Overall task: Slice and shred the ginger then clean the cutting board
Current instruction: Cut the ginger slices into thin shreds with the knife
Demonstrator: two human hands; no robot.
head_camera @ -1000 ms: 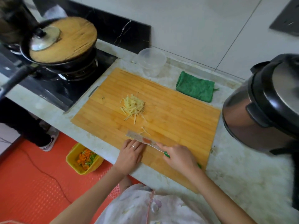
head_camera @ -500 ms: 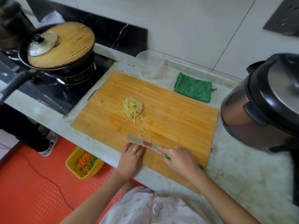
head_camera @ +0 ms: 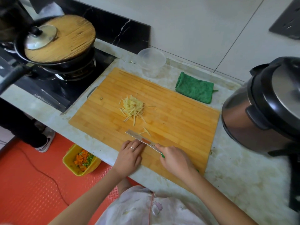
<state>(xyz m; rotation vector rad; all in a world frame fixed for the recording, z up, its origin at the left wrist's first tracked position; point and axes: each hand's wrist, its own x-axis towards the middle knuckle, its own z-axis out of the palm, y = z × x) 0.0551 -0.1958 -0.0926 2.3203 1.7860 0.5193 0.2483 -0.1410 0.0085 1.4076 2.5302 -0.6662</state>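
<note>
Marble countertop (head_camera: 243, 168) holds a bamboo cutting board (head_camera: 178, 124), shredded ginger (head_camera: 133, 108) mid-frame. Right hand (head_camera: 174, 159) grips the knife (head_camera: 139, 138); left hand (head_camera: 129, 155) lies flat against its blade.

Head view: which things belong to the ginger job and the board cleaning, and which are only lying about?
For the job: cutting board, shredded ginger, knife gripped by the right hand, left hand resting by the blade, green cloth (likely for wiping).

Just lying about: clear tub, covered wok, electric cooker, yellow bin on the floor.
</note>
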